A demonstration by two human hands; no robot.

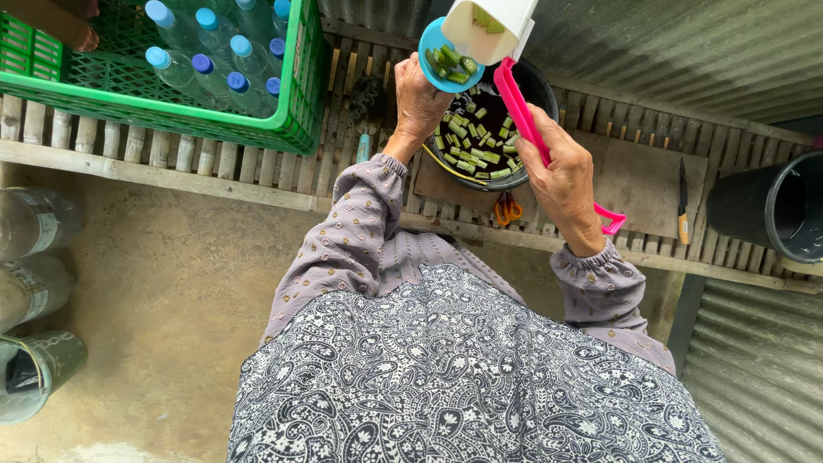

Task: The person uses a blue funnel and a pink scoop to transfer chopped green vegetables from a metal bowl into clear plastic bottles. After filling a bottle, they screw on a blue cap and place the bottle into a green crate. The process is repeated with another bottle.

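Observation:
My left hand (417, 107) holds up a small blue dish (435, 60) with green cut vegetable pieces on it, over the black bowl (536, 90). My right hand (561, 176) grips the pink handle (525, 120) of a white scoop (489, 26), tilted above the bowl, with a few green pieces inside. The bowl is full of green chopped vegetable pieces (471, 141) and rests on a brown board (639, 180) on the slatted bench.
A green crate (291, 111) of blue-capped bottles stands at the left on the slatted bench (171, 150). Orange scissors (508, 208) lie at the board's near edge, a knife (682, 201) to the right, and a black bucket (776, 210) beyond. Plastic bottles (34, 223) lie on the floor left.

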